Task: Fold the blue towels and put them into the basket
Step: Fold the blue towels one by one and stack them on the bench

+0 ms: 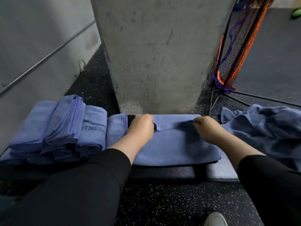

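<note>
A blue towel lies spread flat on a black padded bench in front of me. My left hand pinches its far edge near the left corner. My right hand pinches the same far edge further right, and the cloth is lifted a little between them. Folded blue towels are stacked at the left end of the bench, one printed with "FITNESS". A crumpled heap of unfolded blue towels lies at the right. No basket shows in this view.
A concrete pillar rises directly behind the bench. An orange and black mesh net on a black stand leans at the right. A grey wall is on the left. The floor is black speckled rubber, with a white shoe on it.
</note>
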Tool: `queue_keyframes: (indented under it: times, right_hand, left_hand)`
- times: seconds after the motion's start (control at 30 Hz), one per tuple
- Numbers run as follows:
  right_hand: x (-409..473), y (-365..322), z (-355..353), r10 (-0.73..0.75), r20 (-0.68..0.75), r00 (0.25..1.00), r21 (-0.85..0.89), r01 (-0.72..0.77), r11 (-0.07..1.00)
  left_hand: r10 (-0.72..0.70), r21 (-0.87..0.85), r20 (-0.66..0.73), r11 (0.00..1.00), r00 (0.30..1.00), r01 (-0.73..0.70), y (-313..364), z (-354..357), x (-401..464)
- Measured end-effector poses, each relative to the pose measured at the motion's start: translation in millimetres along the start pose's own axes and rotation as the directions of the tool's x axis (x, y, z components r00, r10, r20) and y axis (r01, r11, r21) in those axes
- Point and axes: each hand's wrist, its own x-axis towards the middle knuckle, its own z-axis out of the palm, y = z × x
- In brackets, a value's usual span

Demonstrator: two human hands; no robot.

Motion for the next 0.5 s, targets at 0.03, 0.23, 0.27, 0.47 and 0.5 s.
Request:
queue_keyframes:
  times: [0.03, 0.23, 0.27, 0.47, 0.5]
  right_hand:
    - [0, 0, 1, -0.005, 0.003, 1.0, -0.014, 0.005, 1.0]
    - [-15, 0, -5, 0.004, 0.069, 0.998, -0.126, 0.004, 0.992]
    - [-19, 2, -8, 0.013, 0.101, 0.995, -0.115, -0.001, 0.993]
    - [-55, 13, -25, 0.032, 0.288, 0.957, -0.132, 0.007, 0.991]
    - [-64, 13, -28, 0.027, 0.327, 0.945, -0.118, 0.013, 0.993]
  left_hand:
    - [0.012, 0.016, 0.042, 1.0, 0.999, -0.013, 1, 6, 2]
    - [0.06, 0.139, 0.149, 0.987, 0.987, -0.081, 6, 12, -4]
    - [0.074, 0.154, 0.168, 0.983, 0.983, -0.101, 7, 10, -10]
    - [0.143, 0.217, 0.309, 0.952, 0.94, -0.216, 10, -2, -52]
    - [0.144, 0.212, 0.316, 0.953, 0.938, -0.218, 10, -3, -61]
